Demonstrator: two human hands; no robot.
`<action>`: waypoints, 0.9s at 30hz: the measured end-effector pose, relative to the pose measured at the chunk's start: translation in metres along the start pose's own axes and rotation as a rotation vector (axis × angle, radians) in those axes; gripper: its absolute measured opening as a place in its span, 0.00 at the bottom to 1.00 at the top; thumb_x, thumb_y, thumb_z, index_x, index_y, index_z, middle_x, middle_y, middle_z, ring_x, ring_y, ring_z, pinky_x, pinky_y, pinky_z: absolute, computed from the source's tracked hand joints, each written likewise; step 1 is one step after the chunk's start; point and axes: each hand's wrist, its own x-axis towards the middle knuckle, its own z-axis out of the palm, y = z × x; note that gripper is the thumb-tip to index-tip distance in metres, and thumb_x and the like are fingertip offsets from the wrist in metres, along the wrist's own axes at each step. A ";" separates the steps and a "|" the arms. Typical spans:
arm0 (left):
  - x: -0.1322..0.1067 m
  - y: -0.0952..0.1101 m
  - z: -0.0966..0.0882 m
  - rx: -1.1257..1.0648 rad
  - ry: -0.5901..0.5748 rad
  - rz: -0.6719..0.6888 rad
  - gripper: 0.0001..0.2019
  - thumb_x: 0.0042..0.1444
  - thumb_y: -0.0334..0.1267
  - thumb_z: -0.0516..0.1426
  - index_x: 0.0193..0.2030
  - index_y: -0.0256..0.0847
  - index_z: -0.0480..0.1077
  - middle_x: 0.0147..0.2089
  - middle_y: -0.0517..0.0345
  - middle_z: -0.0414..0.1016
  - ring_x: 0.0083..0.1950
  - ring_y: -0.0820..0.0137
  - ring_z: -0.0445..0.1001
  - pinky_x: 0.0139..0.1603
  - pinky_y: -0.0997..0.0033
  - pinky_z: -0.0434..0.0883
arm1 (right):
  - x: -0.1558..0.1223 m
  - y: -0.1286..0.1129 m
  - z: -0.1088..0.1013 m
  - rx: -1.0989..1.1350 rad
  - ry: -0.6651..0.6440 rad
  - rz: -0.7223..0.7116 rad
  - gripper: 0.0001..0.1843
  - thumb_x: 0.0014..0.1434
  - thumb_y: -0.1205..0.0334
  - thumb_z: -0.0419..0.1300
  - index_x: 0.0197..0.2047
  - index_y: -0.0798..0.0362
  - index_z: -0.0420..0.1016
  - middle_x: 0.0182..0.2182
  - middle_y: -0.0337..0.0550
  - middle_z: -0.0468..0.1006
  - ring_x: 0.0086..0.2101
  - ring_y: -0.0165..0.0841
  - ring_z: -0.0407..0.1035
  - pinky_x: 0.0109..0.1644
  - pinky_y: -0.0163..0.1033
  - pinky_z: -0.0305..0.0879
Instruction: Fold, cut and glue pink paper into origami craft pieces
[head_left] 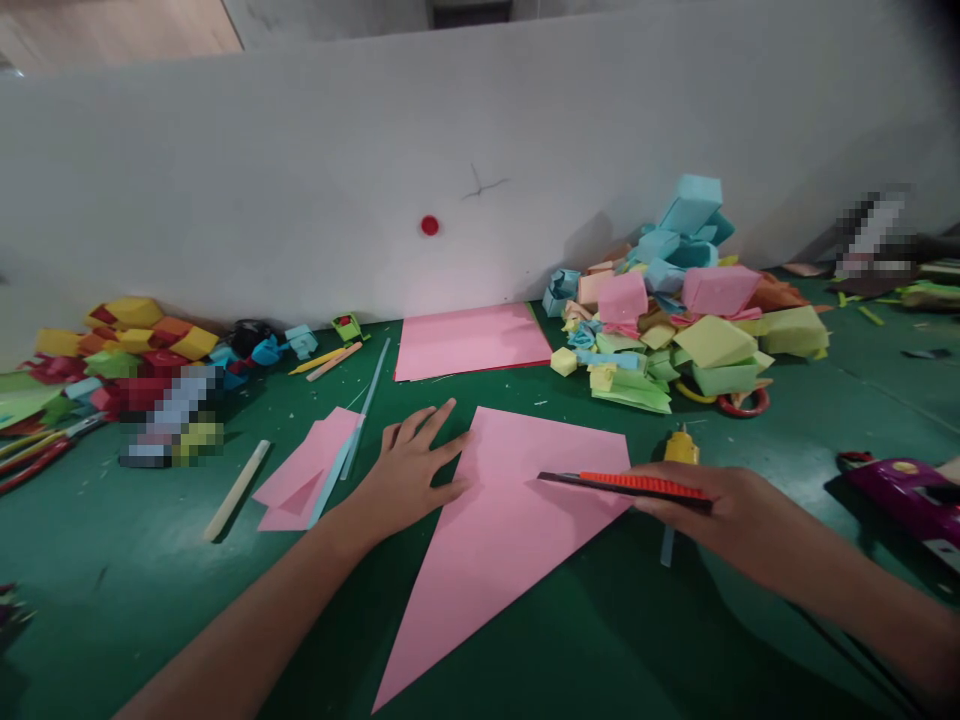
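A pink sheet of paper (510, 530) with slanted sides lies on the green table in front of me. My left hand (412, 465) is open at its left edge, fingers spread, with fingertips at the paper. In my right hand (720, 505) is a red and black utility knife (637, 486), held nearly level over the sheet's right part. Its tip points left. Whether the blade touches the paper I cannot tell. Behind my right hand lies a yellow glue gun (681, 446), partly hidden by the hand.
Pink sheets (472, 342) lie by the wall. Folded paper pieces are heaped at right (705, 340) and left (135, 340). Pink scraps (311, 470), a pale stick (237, 490), pencils (322, 360) and scissors (45, 455) lie left. A purple tool (904, 500) sits far right.
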 end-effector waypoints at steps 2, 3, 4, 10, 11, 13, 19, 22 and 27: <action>-0.001 0.006 -0.006 0.054 0.033 0.090 0.25 0.66 0.50 0.56 0.69 0.56 0.64 0.79 0.58 0.42 0.75 0.46 0.49 0.68 0.41 0.53 | 0.000 0.000 0.000 0.004 0.001 0.001 0.19 0.66 0.44 0.54 0.54 0.32 0.80 0.50 0.35 0.83 0.45 0.47 0.79 0.44 0.44 0.76; -0.001 0.010 -0.010 0.072 0.041 0.147 0.23 0.67 0.46 0.55 0.68 0.55 0.65 0.79 0.59 0.46 0.75 0.48 0.50 0.68 0.43 0.53 | 0.000 0.000 0.000 0.000 0.000 0.007 0.18 0.66 0.44 0.54 0.53 0.32 0.80 0.50 0.34 0.83 0.46 0.47 0.79 0.44 0.44 0.75; -0.002 0.015 -0.013 0.079 0.045 0.203 0.21 0.68 0.42 0.53 0.67 0.54 0.67 0.77 0.60 0.51 0.74 0.50 0.52 0.68 0.45 0.53 | 0.000 -0.001 0.000 -0.005 -0.003 0.016 0.17 0.66 0.45 0.54 0.52 0.32 0.80 0.50 0.33 0.83 0.45 0.46 0.79 0.44 0.43 0.75; 0.006 0.057 -0.018 -0.085 0.045 0.200 0.24 0.67 0.39 0.51 0.69 0.42 0.63 0.71 0.53 0.64 0.72 0.57 0.60 0.70 0.52 0.58 | 0.000 -0.003 -0.001 -0.020 -0.041 0.033 0.18 0.67 0.45 0.53 0.53 0.34 0.80 0.44 0.35 0.85 0.38 0.43 0.79 0.39 0.42 0.73; 0.009 0.064 -0.016 -0.116 0.032 0.181 0.27 0.68 0.43 0.51 0.72 0.40 0.59 0.72 0.50 0.62 0.73 0.56 0.59 0.71 0.52 0.58 | 0.000 -0.003 -0.001 -0.020 -0.045 0.032 0.18 0.67 0.44 0.53 0.53 0.34 0.80 0.43 0.35 0.85 0.38 0.42 0.79 0.38 0.43 0.73; 0.016 0.075 -0.010 -0.141 -0.010 0.166 0.33 0.69 0.53 0.49 0.74 0.36 0.54 0.75 0.45 0.55 0.75 0.53 0.53 0.72 0.49 0.56 | 0.000 -0.002 0.000 -0.015 -0.038 0.020 0.19 0.67 0.43 0.53 0.53 0.35 0.80 0.44 0.36 0.85 0.39 0.42 0.79 0.40 0.43 0.74; 0.028 0.079 0.012 -0.127 -0.028 0.223 0.35 0.69 0.60 0.46 0.75 0.42 0.51 0.78 0.47 0.47 0.78 0.53 0.44 0.75 0.48 0.50 | -0.001 0.000 0.003 -0.030 0.023 -0.039 0.19 0.67 0.44 0.54 0.55 0.36 0.80 0.51 0.37 0.83 0.43 0.44 0.79 0.45 0.45 0.75; 0.027 0.076 0.018 -0.112 -0.016 0.227 0.34 0.69 0.60 0.46 0.75 0.44 0.52 0.78 0.48 0.48 0.78 0.53 0.45 0.75 0.48 0.49 | -0.002 -0.002 0.002 -0.055 0.008 -0.038 0.19 0.67 0.44 0.54 0.55 0.36 0.80 0.51 0.36 0.83 0.43 0.44 0.79 0.45 0.46 0.76; 0.027 0.078 0.018 -0.089 -0.012 0.225 0.34 0.70 0.59 0.46 0.75 0.43 0.52 0.78 0.47 0.48 0.78 0.54 0.45 0.75 0.48 0.48 | -0.004 -0.006 -0.001 -0.054 0.008 -0.029 0.19 0.68 0.45 0.54 0.57 0.34 0.79 0.50 0.34 0.84 0.43 0.43 0.80 0.42 0.44 0.76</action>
